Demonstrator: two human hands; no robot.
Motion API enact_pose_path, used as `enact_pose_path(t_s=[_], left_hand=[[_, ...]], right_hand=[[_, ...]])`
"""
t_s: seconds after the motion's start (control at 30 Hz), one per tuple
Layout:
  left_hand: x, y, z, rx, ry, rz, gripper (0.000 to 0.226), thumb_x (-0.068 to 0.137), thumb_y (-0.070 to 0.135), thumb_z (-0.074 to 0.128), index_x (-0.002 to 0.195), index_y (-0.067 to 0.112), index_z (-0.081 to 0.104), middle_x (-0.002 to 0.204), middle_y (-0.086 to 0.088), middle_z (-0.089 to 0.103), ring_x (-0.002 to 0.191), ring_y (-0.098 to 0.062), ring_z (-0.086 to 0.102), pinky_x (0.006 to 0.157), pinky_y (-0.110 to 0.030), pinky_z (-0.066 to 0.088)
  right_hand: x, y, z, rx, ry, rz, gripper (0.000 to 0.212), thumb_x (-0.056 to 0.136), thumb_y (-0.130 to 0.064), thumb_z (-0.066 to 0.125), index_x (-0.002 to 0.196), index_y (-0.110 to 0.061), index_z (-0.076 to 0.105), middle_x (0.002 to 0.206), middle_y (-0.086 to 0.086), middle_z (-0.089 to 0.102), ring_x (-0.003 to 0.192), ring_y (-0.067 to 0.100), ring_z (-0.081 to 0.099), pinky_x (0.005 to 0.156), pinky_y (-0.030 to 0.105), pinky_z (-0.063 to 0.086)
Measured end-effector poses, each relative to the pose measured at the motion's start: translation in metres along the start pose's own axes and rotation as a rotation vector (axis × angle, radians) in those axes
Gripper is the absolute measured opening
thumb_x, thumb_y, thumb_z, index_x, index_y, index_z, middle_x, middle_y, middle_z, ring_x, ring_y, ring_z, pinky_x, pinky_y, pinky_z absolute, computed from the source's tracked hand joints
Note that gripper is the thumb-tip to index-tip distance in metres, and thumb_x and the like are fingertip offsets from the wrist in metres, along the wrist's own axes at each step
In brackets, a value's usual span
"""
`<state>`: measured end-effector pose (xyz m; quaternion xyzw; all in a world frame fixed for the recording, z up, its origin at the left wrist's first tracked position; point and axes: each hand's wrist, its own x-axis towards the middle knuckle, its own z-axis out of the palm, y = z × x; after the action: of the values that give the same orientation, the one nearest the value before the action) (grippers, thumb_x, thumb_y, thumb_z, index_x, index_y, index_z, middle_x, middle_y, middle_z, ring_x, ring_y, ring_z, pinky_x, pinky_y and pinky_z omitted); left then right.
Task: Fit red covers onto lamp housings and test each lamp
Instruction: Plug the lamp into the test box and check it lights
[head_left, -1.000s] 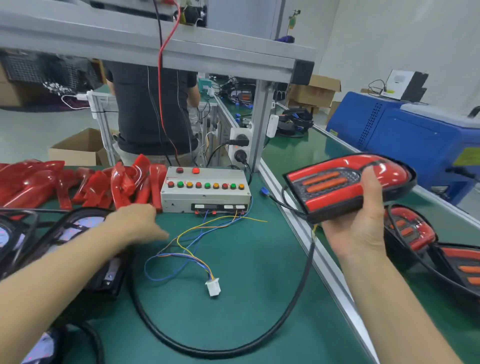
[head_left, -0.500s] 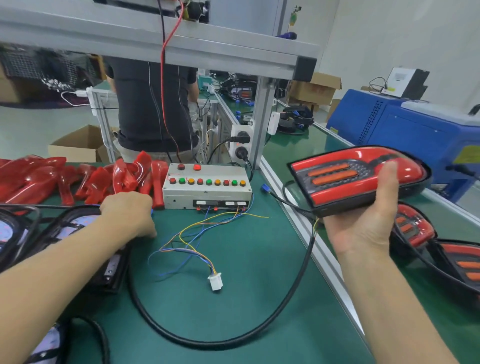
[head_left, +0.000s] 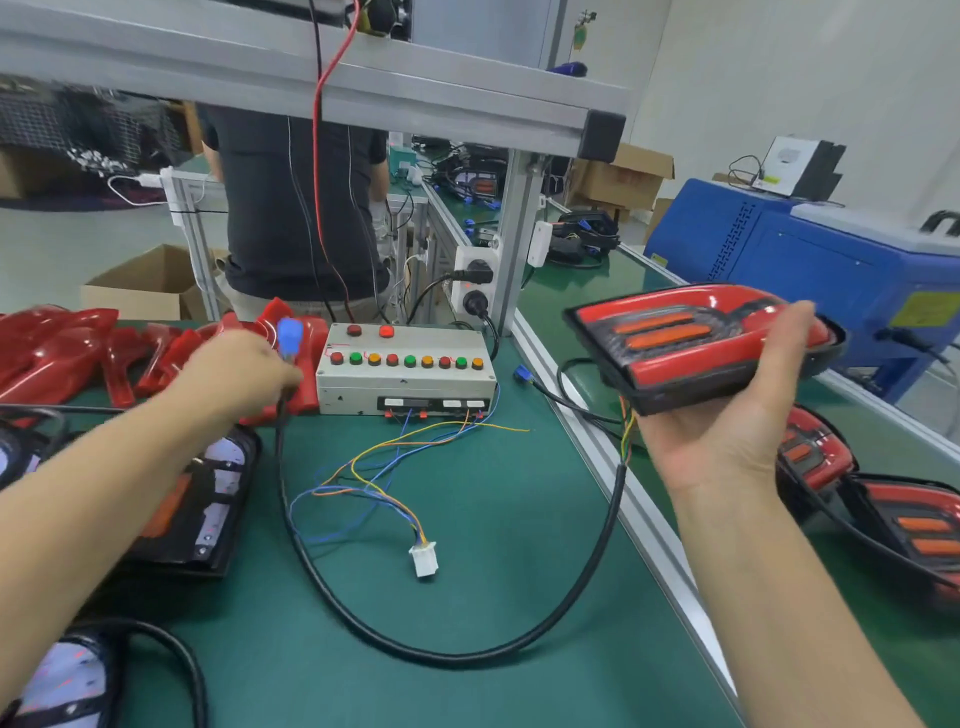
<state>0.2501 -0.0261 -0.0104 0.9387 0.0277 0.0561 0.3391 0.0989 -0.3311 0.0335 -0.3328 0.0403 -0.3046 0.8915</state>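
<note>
Right hand (head_left: 727, 415) gripping a red-covered lamp (head_left: 696, 348) raised above the bench's aluminium edge rail (head_left: 597, 447), left hand (head_left: 234, 374) pinching its blue plug (head_left: 289, 335) beside the test box (head_left: 405, 374), black cable (head_left: 415, 649) looping across open green mat (head_left: 493, 519)

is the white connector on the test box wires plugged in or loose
Loose: the white connector lies bare on the green mat, nothing mated to it; the left hand holds the blue plug elsewhere.

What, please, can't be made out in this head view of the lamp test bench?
- Left hand: motion-blurred; its grip on the blue plug is unclear.
- Grey button-topped tester box: labels too small.
- Covered red lamp: its back is hidden by the right hand.
- Black open housings: cut off by the left forearm and frame edge.
</note>
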Motion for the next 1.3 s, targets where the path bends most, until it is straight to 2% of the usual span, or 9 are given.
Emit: enact_pose_path(t_s=[0.13, 0.23, 0.33, 0.47, 0.57, 0.8, 1.0, 1.1, 1.3], left_hand=[[-0.007, 0.020, -0.045, -0.342, 0.329, 0.201, 0.019, 0.081, 0.026, 0.058, 0.067, 0.015, 0.053, 0.043, -0.005, 0.057, 0.047, -0.027, 0.054, 0.057, -0.036, 0.048], [0.000, 0.031, -0.073, -0.572, 0.389, 0.220, 0.015, 0.090, 0.032, 0.049, 0.076, 0.029, 0.044, 0.061, -0.002, 0.063, 0.037, -0.006, 0.058, 0.039, -0.019, 0.048], [0.008, 0.035, -0.087, -0.578, 0.351, 0.115, 0.025, 0.101, 0.039, 0.036, 0.078, 0.029, 0.040, 0.077, 0.002, 0.050, 0.044, 0.010, 0.056, 0.054, -0.010, 0.046], [-0.027, 0.033, -0.067, -0.465, 0.561, 0.460, 0.011, 0.096, 0.038, 0.041, 0.085, 0.038, 0.042, 0.077, 0.013, 0.054, 0.061, 0.014, 0.059, 0.063, -0.004, 0.044], [-0.042, 0.033, -0.057, -0.418, 0.476, 0.565, 0.003, 0.090, 0.041, 0.046, 0.088, 0.042, 0.045, 0.069, 0.007, 0.059, 0.060, -0.003, 0.064, 0.073, -0.033, 0.055], [-0.058, 0.048, -0.050, -0.247, 0.466, 0.713, 0.010, 0.084, 0.036, 0.059, 0.079, 0.039, 0.050, 0.072, 0.000, 0.061, 0.062, -0.013, 0.058, 0.063, -0.025, 0.046], [-0.056, 0.042, -0.040, -0.173, 0.343, 0.757, 0.019, 0.082, 0.016, 0.073, 0.085, 0.029, 0.059, 0.079, 0.024, 0.059, 0.060, 0.005, 0.053, 0.062, -0.013, 0.040], [-0.065, 0.049, -0.032, -0.110, 0.234, 0.826, 0.010, 0.081, 0.027, 0.073, 0.082, 0.026, 0.064, 0.064, 0.008, 0.061, 0.060, -0.009, 0.050, 0.063, -0.028, 0.046], [-0.087, 0.067, -0.017, 0.140, 0.007, 1.218, 0.019, 0.079, 0.038, 0.062, 0.077, 0.023, 0.074, 0.077, 0.016, 0.065, 0.076, -0.015, 0.049, 0.066, -0.040, 0.045]], right_hand=[[-0.010, 0.011, -0.011, -0.067, -0.005, 0.135, 0.064, 0.070, -0.062, 0.063, 0.114, -0.017, 0.064, 0.110, 0.005, 0.073, 0.103, 0.024, 0.070, 0.091, 0.046, 0.055], [-0.009, 0.006, -0.011, 0.003, 0.012, 0.027, 0.060, 0.081, -0.065, 0.055, 0.117, -0.018, 0.064, 0.118, 0.007, 0.070, 0.110, 0.029, 0.066, 0.098, 0.053, 0.048], [-0.001, -0.002, -0.009, 0.077, -0.049, -0.112, 0.058, 0.091, -0.061, 0.044, 0.127, -0.018, 0.060, 0.125, 0.008, 0.066, 0.116, 0.031, 0.063, 0.099, 0.056, 0.046], [-0.003, -0.005, 0.005, 0.086, -0.172, -0.150, 0.056, 0.092, -0.059, 0.042, 0.119, -0.018, 0.069, 0.125, 0.009, 0.066, 0.117, 0.030, 0.062, 0.099, 0.056, 0.046], [-0.010, 0.005, 0.017, 0.013, -0.195, -0.052, 0.072, 0.070, -0.064, 0.054, 0.123, -0.016, 0.062, 0.124, 0.008, 0.067, 0.117, 0.028, 0.063, 0.098, 0.052, 0.049], [-0.008, 0.026, -0.007, 0.018, 0.024, 0.151, 0.072, 0.071, -0.067, 0.059, 0.121, -0.017, 0.063, 0.119, 0.006, 0.070, 0.112, 0.026, 0.065, 0.104, 0.049, 0.045], [-0.002, 0.017, -0.030, -0.077, -0.002, 0.221, 0.066, 0.072, -0.067, 0.062, 0.114, -0.017, 0.067, 0.114, 0.005, 0.072, 0.107, 0.025, 0.068, 0.091, 0.046, 0.054], [0.003, 0.025, -0.042, -0.264, 0.004, 0.436, 0.056, 0.080, -0.061, 0.060, 0.108, -0.014, 0.073, 0.107, 0.011, 0.074, 0.098, 0.029, 0.071, 0.087, 0.058, 0.052], [0.023, 0.040, -0.067, -0.650, 0.223, 0.587, 0.038, 0.092, -0.046, 0.059, 0.094, -0.009, 0.066, 0.075, 0.010, 0.076, 0.061, 0.022, 0.073, 0.052, 0.033, 0.056]])
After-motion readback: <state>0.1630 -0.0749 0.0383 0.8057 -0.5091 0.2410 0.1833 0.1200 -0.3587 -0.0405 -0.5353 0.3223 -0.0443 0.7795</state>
